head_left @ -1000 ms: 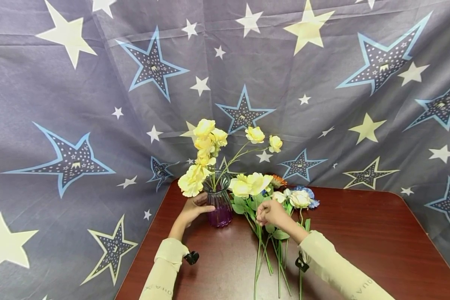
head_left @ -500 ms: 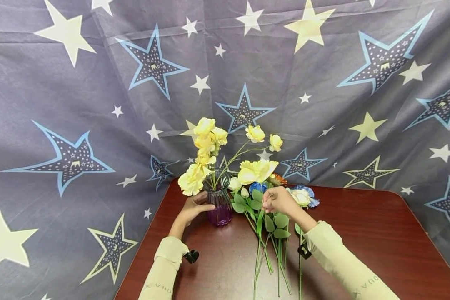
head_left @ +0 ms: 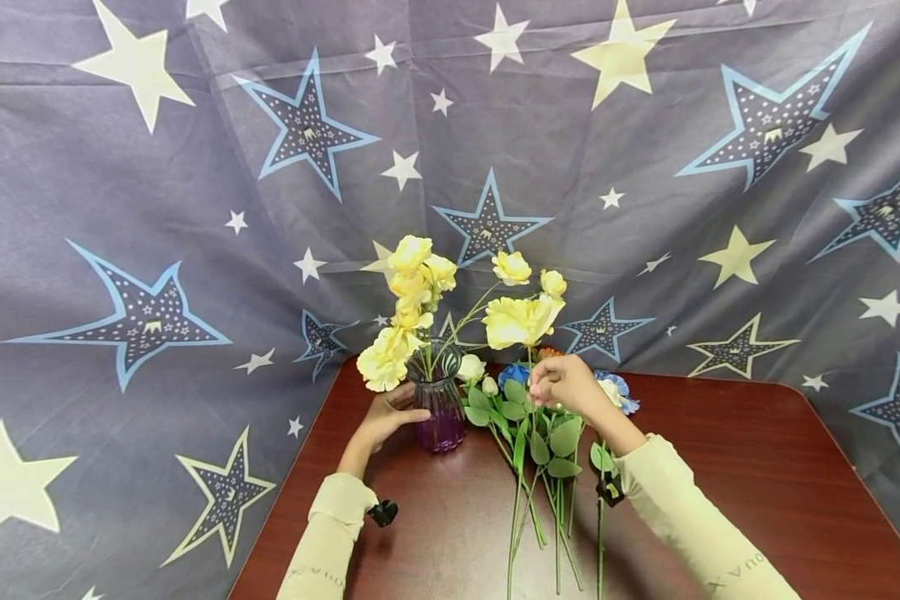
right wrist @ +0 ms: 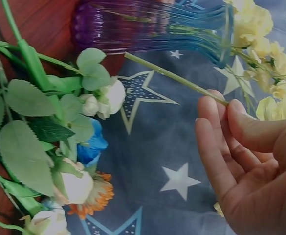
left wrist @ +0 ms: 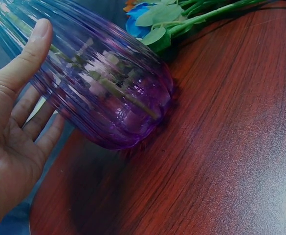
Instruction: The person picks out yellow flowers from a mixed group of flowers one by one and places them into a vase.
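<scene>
Two hands attend a ribbed glass vase (head_left: 441,432). Head view: the left hand (head_left: 387,421) is at the vase's left side; the right hand (head_left: 570,386), right of the vase, holds up a yellow flower (head_left: 521,322). Yellow blooms (head_left: 411,285) rise from the vase's mouth; loose flowers (head_left: 516,410) lie on the table (head_left: 720,467) to its right. Left wrist view: the thumb touches the vase, the fingers relaxed and spread beside it. Right wrist view: thumb and fingertips pinch the flower's stem (right wrist: 174,77), its end outside the vase and pointing toward its base.
</scene>
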Available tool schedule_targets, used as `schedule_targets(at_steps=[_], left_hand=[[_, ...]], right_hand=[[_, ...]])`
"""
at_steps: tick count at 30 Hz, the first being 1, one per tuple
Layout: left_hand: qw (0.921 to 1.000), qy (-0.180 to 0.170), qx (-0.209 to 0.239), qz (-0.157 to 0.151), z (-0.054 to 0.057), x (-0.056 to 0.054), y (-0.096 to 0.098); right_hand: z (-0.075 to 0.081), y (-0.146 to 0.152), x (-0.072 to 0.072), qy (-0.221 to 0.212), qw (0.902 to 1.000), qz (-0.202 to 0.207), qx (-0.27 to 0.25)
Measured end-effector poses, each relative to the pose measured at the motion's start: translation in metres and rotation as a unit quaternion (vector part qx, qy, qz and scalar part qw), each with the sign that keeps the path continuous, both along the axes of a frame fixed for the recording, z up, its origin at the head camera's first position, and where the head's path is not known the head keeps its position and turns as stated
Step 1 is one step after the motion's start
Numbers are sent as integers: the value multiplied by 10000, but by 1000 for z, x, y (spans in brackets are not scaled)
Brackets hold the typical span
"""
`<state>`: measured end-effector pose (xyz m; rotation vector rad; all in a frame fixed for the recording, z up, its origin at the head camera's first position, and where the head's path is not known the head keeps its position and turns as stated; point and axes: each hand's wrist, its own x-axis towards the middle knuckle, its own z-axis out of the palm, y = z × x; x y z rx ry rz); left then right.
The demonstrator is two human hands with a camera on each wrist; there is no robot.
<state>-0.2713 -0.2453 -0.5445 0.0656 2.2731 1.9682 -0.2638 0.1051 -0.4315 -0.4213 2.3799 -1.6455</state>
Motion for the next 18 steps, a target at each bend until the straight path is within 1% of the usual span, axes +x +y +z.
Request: schedule_targets(at_steps=[5,12,17,18], left_hand=[[10000,0,24,-20,0,0,0],[10000,-38,35,2,1,1,1],[10000,-28,23,22,-1,0,0],[10000,-26,15,30,-3,-2,0]], right_hand=[[9,0,1,206,9997,-8,-105],[20,-2,-1,371,9990,-47,-251],[28,-6,-3,419,9987,-24,-282],[30,-7,-3,412,9987,-27,-312]])
